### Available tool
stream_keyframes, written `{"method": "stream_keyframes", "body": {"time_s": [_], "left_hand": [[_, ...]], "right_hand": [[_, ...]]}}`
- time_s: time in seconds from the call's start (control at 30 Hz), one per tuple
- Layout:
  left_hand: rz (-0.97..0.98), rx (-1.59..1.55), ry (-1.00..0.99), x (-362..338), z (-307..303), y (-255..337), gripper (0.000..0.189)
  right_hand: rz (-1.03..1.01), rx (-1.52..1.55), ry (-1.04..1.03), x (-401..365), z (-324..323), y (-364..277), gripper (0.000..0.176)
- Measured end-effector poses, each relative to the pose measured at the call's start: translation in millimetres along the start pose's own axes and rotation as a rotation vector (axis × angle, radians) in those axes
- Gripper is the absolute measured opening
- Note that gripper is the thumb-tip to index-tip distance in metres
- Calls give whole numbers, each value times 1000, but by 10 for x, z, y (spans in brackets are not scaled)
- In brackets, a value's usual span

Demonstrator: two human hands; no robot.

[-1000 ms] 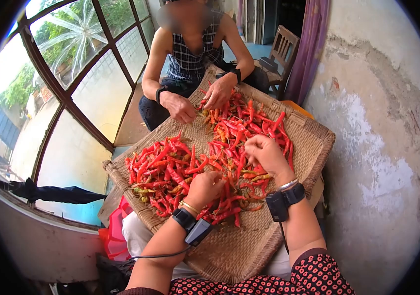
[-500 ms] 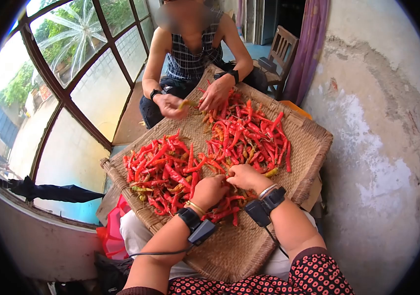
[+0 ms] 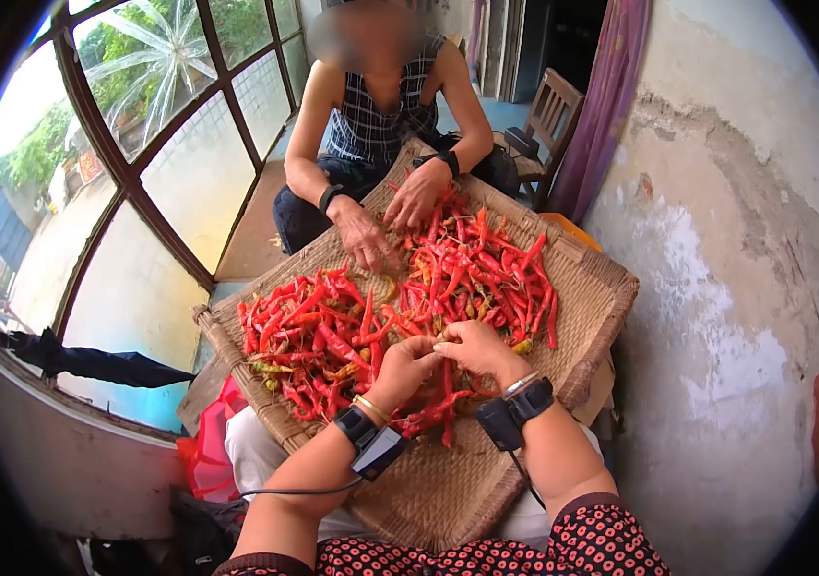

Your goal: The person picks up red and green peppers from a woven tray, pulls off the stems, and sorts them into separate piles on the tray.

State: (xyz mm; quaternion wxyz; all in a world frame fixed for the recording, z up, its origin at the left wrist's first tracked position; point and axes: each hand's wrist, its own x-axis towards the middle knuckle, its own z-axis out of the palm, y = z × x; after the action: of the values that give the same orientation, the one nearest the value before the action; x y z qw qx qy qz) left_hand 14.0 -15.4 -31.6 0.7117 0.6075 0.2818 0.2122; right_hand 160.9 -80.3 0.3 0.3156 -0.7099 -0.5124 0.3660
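Observation:
My left hand (image 3: 403, 372) and my right hand (image 3: 482, 351) meet over the near side of a woven tray (image 3: 584, 278). Both are closed, with fingertips pinched together. Whatever lies between them is too small and covered to make out. Red chili peppers lie in a left heap (image 3: 318, 322) and a right heap (image 3: 486, 259), with a few yellowish and brownish ones among them. Just below my fingers are more red chili peppers (image 3: 436, 411). Each of my wrists wears a bracelet and a black strapped device with a cable.
Across the tray sits another person (image 3: 385, 120); that person's hands (image 3: 366, 235) reach into the peppers. A framed window (image 3: 179, 182) and a folded black umbrella (image 3: 112, 365) are at left. A peeling wall (image 3: 716, 288) rises at right, with a wooden chair (image 3: 553, 115) behind.
My hands have lifted slightly and come closer together. The other person's hand, which held a yellowish pepper, has moved down to the gap between the heaps. The view has shifted slightly.

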Motion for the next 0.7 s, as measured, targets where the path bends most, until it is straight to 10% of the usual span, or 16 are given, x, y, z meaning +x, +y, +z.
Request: {"method": "stream_keyframes", "body": {"time_s": [0.2,0.4,0.5,0.7], "left_hand": [[-73,4,-45,-35,29,83,12],[-129,11,65,-41,-22,197,9],[15,47,99,66,-168,83,14],[-64,-123,181,-28,-160,317,16]], "right_hand": [[37,-547,246,-200,-289,-148,28],[50,218,154,-247,-531,-184,20],[-28,0,222,-244,-617,-147,18],[32,509,463,-131,-551,-89,22]]}}
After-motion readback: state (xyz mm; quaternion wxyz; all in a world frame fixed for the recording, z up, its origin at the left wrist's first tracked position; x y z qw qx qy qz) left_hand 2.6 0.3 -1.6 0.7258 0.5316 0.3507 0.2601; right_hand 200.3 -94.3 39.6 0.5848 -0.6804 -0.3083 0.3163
